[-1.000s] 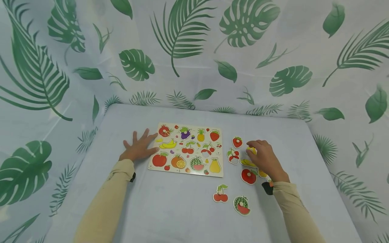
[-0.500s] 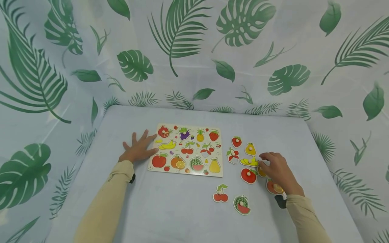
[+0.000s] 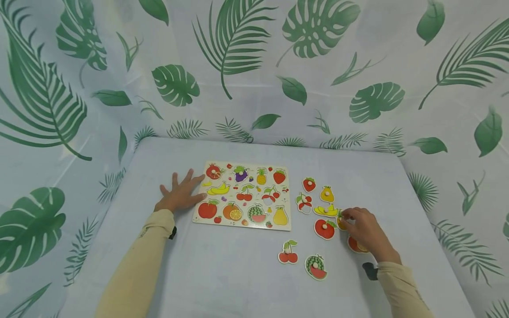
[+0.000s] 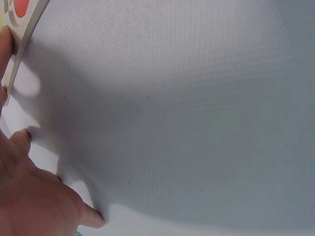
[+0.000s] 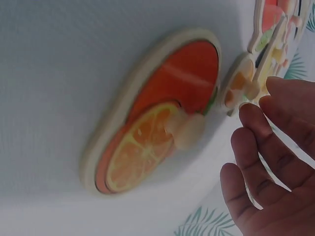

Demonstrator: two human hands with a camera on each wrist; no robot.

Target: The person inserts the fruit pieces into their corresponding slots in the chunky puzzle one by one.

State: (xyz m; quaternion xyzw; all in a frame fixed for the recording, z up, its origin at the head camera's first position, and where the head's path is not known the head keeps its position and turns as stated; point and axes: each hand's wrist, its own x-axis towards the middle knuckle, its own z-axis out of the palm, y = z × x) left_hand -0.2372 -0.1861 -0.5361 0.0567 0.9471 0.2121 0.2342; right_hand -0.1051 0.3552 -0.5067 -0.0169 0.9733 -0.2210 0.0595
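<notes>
My left hand (image 3: 179,194) lies with spread fingers at the left edge of the wooden fruit puzzle board (image 3: 241,223); its thumb and index finger touch the board. My right hand (image 3: 366,227) is over the pineapple piece (image 3: 339,220), right of the board, and partly covers it. In the right wrist view, its bent fingertips are beside that piece's knob (image 5: 252,90), which still shows; contact is unclear. Under the palm lies an orange piece (image 5: 142,142) with a wooden knob. Banana (image 3: 325,211) and apple (image 3: 324,229) pieces lie left of the fingers.
Strawberry (image 3: 309,184), pear (image 3: 327,194) and lychee-like (image 3: 304,203) pieces lie farther back. Cherry (image 3: 288,252) and watermelon (image 3: 316,267) pieces lie nearer the front. Pomegranate (image 3: 213,171) and grape (image 3: 240,173) pieces with knobs sit in the board. Leaf-print cloth (image 3: 246,110) hangs behind the table.
My right hand has moved from the pear piece rightward and toward the front to the pineapple piece, leaving the pear piece on the table. My left hand stays on the board's edge.
</notes>
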